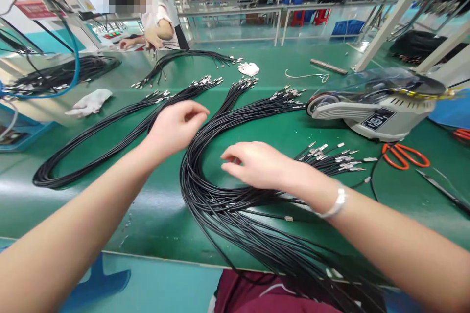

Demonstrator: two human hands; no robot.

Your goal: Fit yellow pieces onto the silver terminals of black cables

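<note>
A large bundle of black cables (194,171) with metal end connectors curves across the green table in front of me. My left hand (178,124) is above the bundle's upper left bend, its thumb and fingers pinched together. Whether a thin thing is between them I cannot make out. My right hand (253,164) hovers over the inside of the curve, fingers bent, with a small gap between thumb and fingertips and nothing visible in it. Metal connectors (330,156) fan out to the right of that hand. Loose cable ends hang over the table's front edge toward my lap.
A second cable loop (47,173) lies left, near a white glove (90,102). At right are a grey tape dispenser (382,107), orange-handled scissors (404,156) and tweezers (444,190). Across the table, a person (157,24) stands by another cable bundle (183,55).
</note>
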